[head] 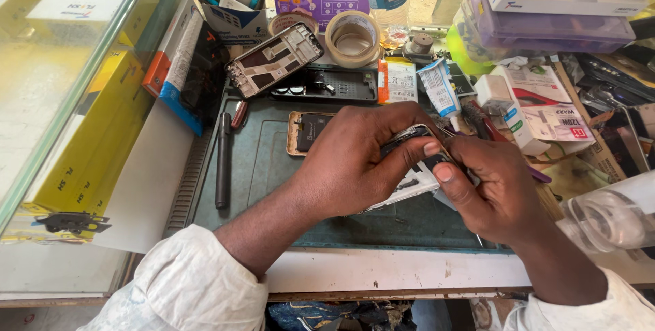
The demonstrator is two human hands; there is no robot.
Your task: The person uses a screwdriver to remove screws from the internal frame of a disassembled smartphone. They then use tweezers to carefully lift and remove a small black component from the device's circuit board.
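Note:
Both hands meet over a dark green work mat (266, 167). My left hand (355, 160) grips an opened phone body (409, 184), its pale edge showing under the fingers. My right hand (495, 191) pinches a small dark part at the phone's upper edge with thumb and forefinger; a thin metal tool tip pokes out near it. Most of the phone is hidden by my fingers. Another phone part with a gold rim (307, 132) lies on the mat just behind my left hand.
A phone frame (274, 59) and a black tray (327, 85) lie at the mat's back, with tape rolls (353, 37) and a glue tube (438, 89). A black pen (223, 160) lies left. Boxes crowd the right; a glass case (75, 78) stands left.

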